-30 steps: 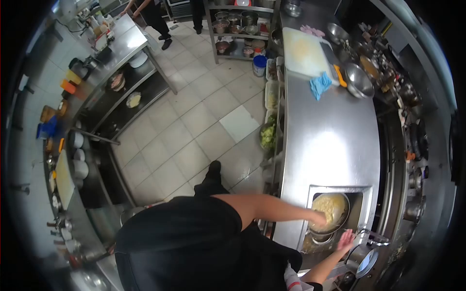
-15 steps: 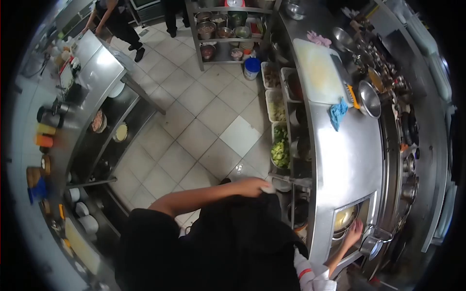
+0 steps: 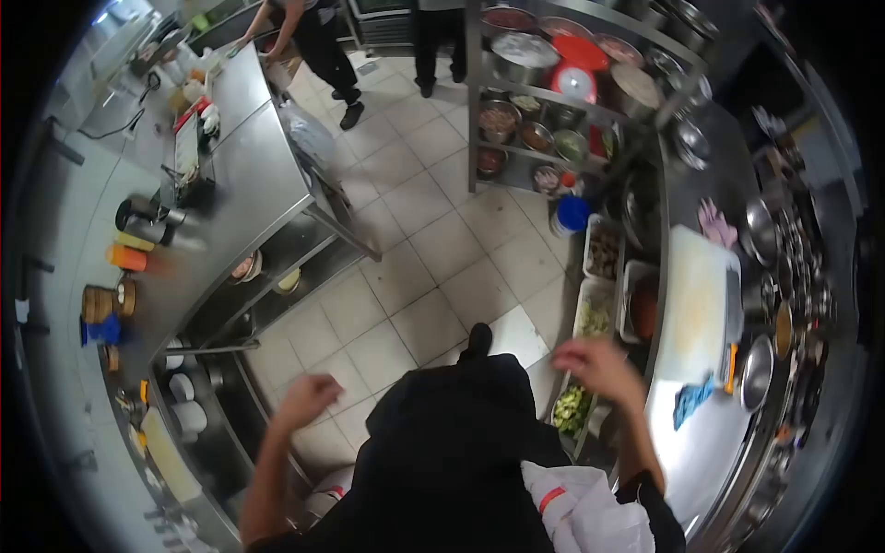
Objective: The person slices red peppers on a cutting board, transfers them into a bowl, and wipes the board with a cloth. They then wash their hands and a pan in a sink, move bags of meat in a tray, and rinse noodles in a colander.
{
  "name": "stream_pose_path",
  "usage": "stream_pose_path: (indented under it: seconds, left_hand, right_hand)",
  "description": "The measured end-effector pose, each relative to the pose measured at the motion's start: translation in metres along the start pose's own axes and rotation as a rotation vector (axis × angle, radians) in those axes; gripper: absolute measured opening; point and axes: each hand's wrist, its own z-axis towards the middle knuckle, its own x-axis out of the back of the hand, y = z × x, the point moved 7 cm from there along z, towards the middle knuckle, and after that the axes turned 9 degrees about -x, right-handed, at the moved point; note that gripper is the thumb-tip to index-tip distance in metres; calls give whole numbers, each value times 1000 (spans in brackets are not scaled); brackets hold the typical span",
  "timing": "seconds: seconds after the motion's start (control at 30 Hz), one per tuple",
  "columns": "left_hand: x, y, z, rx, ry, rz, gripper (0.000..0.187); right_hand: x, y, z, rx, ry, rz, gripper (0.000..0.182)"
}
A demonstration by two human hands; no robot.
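Note:
My left hand (image 3: 313, 398) hangs in the air left of my black apron (image 3: 452, 405), fingers loosely bent and apart, with nothing visible in them. Level with the apron's right side, my right hand (image 3: 595, 364) is raised near the tubs of the lower shelf. Motion blurs its fingers, and no object shows in it. A white cloth (image 3: 581, 507) with a red stripe hangs at my right hip. A tub of cut green vegetables (image 3: 572, 410) is below my right hand.
At right, a steel counter (image 3: 673, 461) bears a cutting board (image 3: 696, 300), a blue cloth (image 3: 691, 401) and a steel bowl (image 3: 756, 373). A shelf rack (image 3: 475, 120) with bowls stands ahead. Another steel table (image 3: 253, 175) is at left. Two people stand at the far end.
My right hand has left the pot in the counter opening and moved forward and left. My left hand has moved away from my waist to the left. The view has shifted; more of the rack shows.

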Motion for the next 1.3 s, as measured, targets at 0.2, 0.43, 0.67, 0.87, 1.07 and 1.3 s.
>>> stream_pose_path:
  seconds: [0.2,0.43,0.67,0.87,1.07,1.3]
  left_hand:
    - [196,255,-113,-1028,1186,535,24]
    - [314,286,-100,-1687,1440,901,22]
    - [405,294,4,-1695,1599,959,21]
    - [471,323,99,-1767,1591,976,20]
    - [499,349,124,-1647,1696,1202,19]
    - [530,387,132,-1471,1761,1330,18]
  right_hand:
    - [169,-309,-11,1183,799,-356,24]
    - [173,-429,12,1919,1127,-310,20]
    - [183,-481,80,2059,1185,-235,18]
    - [226,-497,187,2062,1226,-78,17]
    - [282,-511,267,2264,1080,125,18]
    - [348,-576,370,2307,939,360,20]
